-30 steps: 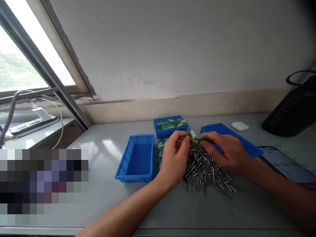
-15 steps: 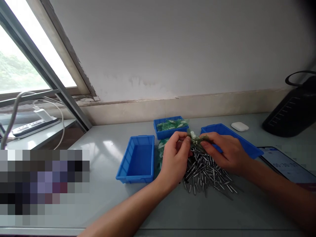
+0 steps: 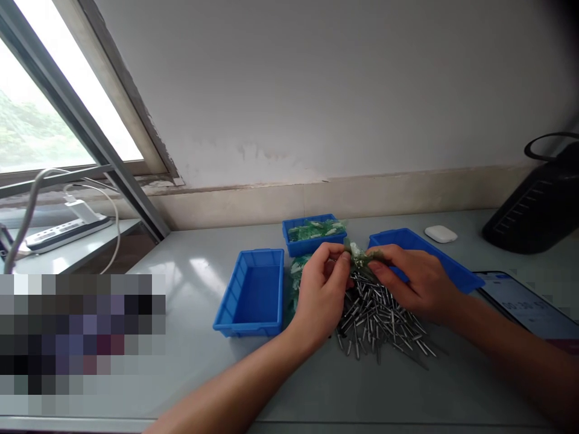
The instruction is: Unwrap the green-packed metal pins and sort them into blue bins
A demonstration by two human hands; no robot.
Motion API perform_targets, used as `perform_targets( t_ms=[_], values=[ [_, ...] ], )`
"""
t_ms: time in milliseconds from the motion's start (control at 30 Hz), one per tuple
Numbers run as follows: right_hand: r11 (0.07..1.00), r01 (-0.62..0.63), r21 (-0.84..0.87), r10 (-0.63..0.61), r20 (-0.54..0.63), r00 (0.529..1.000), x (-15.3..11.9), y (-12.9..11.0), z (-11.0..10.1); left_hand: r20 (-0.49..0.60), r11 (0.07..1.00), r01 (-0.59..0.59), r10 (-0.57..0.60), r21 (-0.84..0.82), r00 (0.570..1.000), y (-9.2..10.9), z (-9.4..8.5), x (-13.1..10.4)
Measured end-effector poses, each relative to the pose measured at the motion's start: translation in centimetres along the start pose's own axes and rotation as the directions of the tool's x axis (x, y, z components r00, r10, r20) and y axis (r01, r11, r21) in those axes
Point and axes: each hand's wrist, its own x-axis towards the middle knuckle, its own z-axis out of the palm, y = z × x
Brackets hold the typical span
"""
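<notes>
Between my hands is a small green plastic bag [image 3: 360, 258], crumpled, with something pale inside that I cannot make out. My left hand [image 3: 322, 289] pinches its left side between thumb and fingers. On its right side, my right hand [image 3: 409, 276] grips it the same way. Just below lies a heap of metal pop rivets [image 3: 384, 319], loose on the table and partly hidden by both hands. Several green bags [image 3: 297, 268] lie on the table behind my left hand, mostly covered by it.
A blue bin [image 3: 257, 292] with nothing in it stands left of my hands. Another blue bin [image 3: 312, 246] at the back holds green bags. A third blue bin [image 3: 456, 274] is behind my right hand. A phone [image 3: 520, 301], white case [image 3: 441, 234] and black bottle [image 3: 534, 205] are at right.
Almost nothing differs. Both hands keep hold of the green bag above the rivets, and the whole view has shifted very slightly.
</notes>
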Motion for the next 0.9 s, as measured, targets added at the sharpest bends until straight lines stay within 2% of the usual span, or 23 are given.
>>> perform_targets(
  t_ms=[500, 900],
  values=[
    [1.000, -0.024, -0.008, 0.024, 0.010, 1.000, -0.04, 0.06, 0.00, 0.008, 1.000, -0.003, 0.002, 0.028, 1.000, 0.11, -0.02, -0.06],
    [0.999, -0.029, -0.023, 0.029, 0.003, 1.000, -0.02, -0.03, -0.18, -0.004, 1.000, 0.014, -0.014, -0.011, 1.000, 0.39, 0.08, -0.08]
  ],
)
